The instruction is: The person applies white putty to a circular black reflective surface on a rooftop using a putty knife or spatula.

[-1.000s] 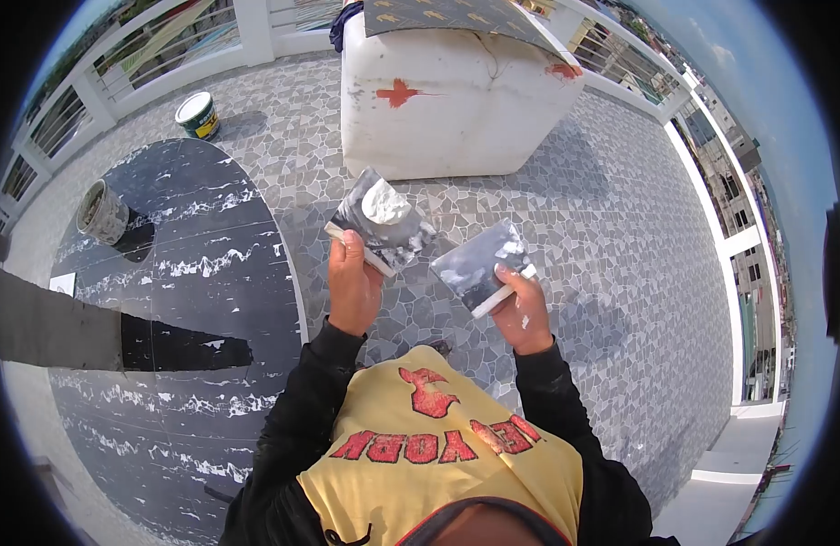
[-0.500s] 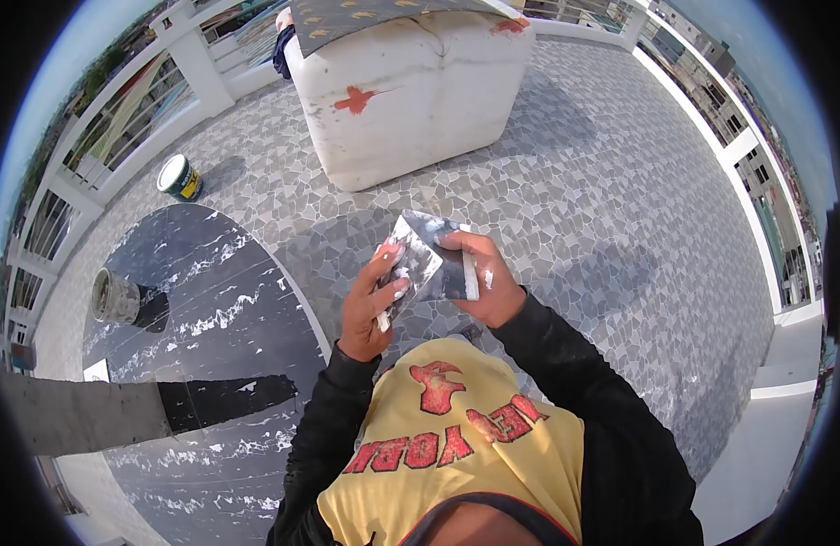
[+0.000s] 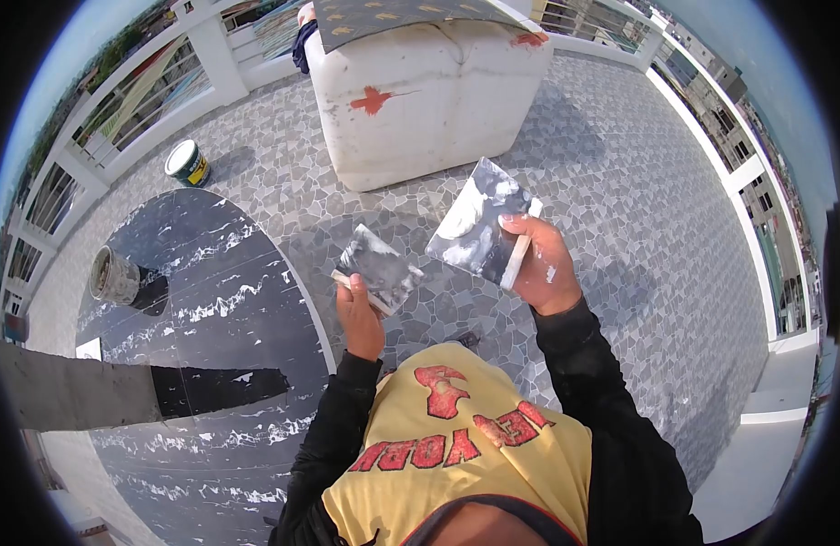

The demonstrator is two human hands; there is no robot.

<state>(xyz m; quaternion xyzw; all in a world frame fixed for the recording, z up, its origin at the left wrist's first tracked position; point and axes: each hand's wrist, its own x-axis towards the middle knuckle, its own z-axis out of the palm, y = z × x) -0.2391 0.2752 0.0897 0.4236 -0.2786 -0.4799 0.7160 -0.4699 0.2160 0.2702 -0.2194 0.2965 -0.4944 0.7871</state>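
The left hand has its grip closed on the pale wooden handle strip of a flat, square grey steel putty blade. The blade's face is turned up and streaked with thin smears of white putty. The right hand grips, fingers wrapped tight, the handle strip of a second steel blade of the same kind. This one is tilted and held higher and further out, with broader white patches across its dark face. The two blades are near each other but apart, both held in the air before the person's chest, above the grey mosaic-tiled floor.

Beyond the blades stands a big white block-shaped tank with a red cross mark, with a dark patterned sheet lying on top of it. To the left, a round black slab with white veins carries a grey, crusted bucket. A green-and-white paint can sits on the floor near the white railing. A grey beam reaches in from the left across the slab.
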